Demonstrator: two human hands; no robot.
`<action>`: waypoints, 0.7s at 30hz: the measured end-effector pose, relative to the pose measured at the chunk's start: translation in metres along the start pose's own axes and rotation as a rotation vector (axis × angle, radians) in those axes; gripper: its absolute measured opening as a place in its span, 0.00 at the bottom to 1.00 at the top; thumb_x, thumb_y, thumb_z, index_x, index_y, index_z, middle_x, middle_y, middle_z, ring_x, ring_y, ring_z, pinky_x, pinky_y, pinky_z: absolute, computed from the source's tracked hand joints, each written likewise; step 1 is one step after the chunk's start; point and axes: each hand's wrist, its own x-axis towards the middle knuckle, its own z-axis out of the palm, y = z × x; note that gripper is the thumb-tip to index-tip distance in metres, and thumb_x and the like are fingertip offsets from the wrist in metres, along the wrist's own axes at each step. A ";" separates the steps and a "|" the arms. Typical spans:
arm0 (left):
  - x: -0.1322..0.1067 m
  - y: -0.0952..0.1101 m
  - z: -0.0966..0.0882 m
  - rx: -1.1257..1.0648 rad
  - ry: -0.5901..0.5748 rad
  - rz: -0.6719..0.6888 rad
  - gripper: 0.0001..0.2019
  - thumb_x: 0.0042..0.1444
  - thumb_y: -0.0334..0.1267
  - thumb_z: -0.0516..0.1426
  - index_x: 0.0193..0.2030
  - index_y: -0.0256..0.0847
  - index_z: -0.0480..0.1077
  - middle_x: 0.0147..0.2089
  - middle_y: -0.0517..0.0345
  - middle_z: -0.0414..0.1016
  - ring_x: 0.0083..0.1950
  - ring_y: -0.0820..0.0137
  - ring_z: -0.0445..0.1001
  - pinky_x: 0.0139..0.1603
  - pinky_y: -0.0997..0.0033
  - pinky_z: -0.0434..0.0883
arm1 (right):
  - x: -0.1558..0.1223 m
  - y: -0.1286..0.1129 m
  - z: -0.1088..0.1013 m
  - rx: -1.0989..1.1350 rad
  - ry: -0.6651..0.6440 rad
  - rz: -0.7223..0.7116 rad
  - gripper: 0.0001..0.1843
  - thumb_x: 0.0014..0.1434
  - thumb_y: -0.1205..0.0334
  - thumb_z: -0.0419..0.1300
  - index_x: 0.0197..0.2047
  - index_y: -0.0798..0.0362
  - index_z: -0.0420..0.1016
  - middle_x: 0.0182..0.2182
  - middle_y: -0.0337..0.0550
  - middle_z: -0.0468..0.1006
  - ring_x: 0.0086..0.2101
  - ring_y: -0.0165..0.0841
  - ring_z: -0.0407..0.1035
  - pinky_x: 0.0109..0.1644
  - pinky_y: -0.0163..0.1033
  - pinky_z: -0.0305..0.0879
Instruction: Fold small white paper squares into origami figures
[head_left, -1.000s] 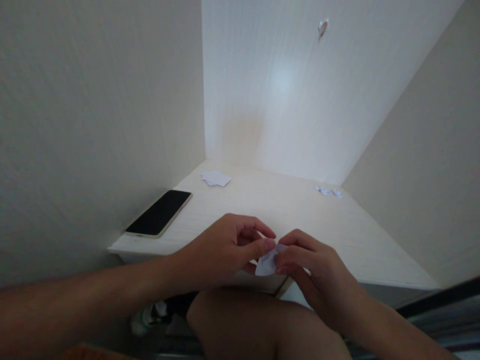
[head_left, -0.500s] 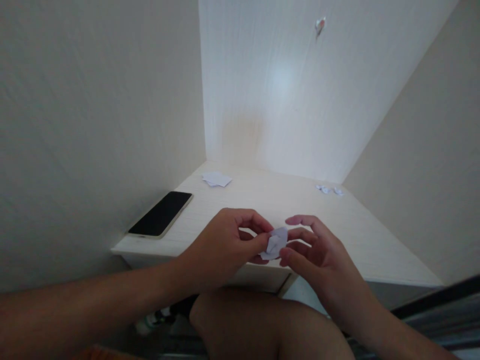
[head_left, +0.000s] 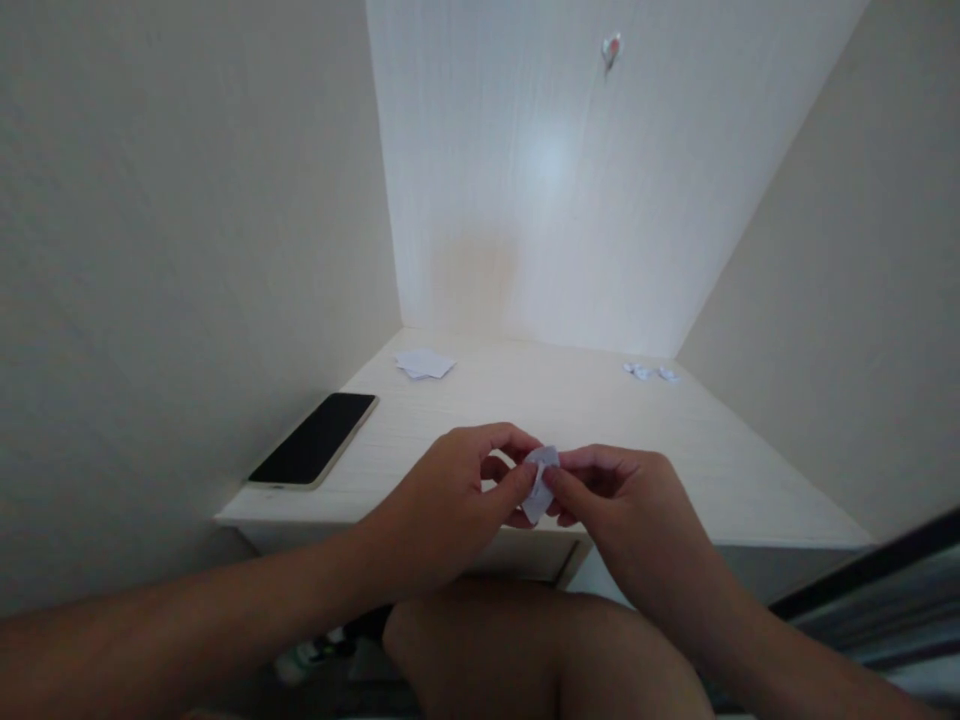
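A small piece of white paper (head_left: 541, 484), creased and partly folded, is held above the front edge of the white desk. My left hand (head_left: 469, 490) pinches its left side between thumb and fingers. From the other side, my right hand (head_left: 626, 492) grips it too, the thumb pressed on the paper's face. Some of the fingers are hidden behind the paper and the hands. Farther back on the left lie several flat white paper sheets (head_left: 424, 363) in a loose stack. Small crumpled or folded paper pieces (head_left: 639, 371) lie at the back right.
A smartphone (head_left: 315, 440) with a dark screen lies at the left of the desk (head_left: 720, 450), close to the left wall. Panels rise on the left, back and right. A small hook-like fitting (head_left: 611, 50) is on the back panel. My legs (head_left: 540, 650) are below the desk edge.
My right hand has closed from loosely spread fingers to a pinch on the paper. The paper is more tilted between both hands. The camera view has shifted slightly.
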 end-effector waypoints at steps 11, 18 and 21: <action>0.002 -0.009 0.017 -0.191 0.171 0.013 0.06 0.59 0.38 0.63 0.38 0.36 0.76 0.35 0.54 0.81 0.35 0.66 0.81 0.38 0.61 0.85 | 0.011 -0.019 -0.005 -0.407 0.044 -0.118 0.05 0.55 0.69 0.64 0.30 0.53 0.82 0.26 0.44 0.84 0.28 0.36 0.78 0.29 0.37 0.69; 0.000 -0.012 0.018 -0.284 0.236 -0.002 0.09 0.58 0.40 0.65 0.38 0.35 0.75 0.36 0.53 0.80 0.36 0.64 0.82 0.38 0.60 0.85 | 0.014 -0.030 -0.004 -0.616 0.022 -0.245 0.07 0.54 0.71 0.64 0.29 0.53 0.82 0.24 0.41 0.84 0.25 0.32 0.76 0.27 0.34 0.64; -0.001 -0.011 0.017 -0.324 0.265 -0.032 0.10 0.57 0.40 0.65 0.41 0.36 0.76 0.39 0.51 0.81 0.38 0.64 0.82 0.36 0.60 0.85 | 0.015 -0.030 -0.005 -0.593 -0.054 -0.259 0.07 0.56 0.71 0.63 0.31 0.53 0.83 0.25 0.41 0.84 0.25 0.31 0.75 0.28 0.34 0.65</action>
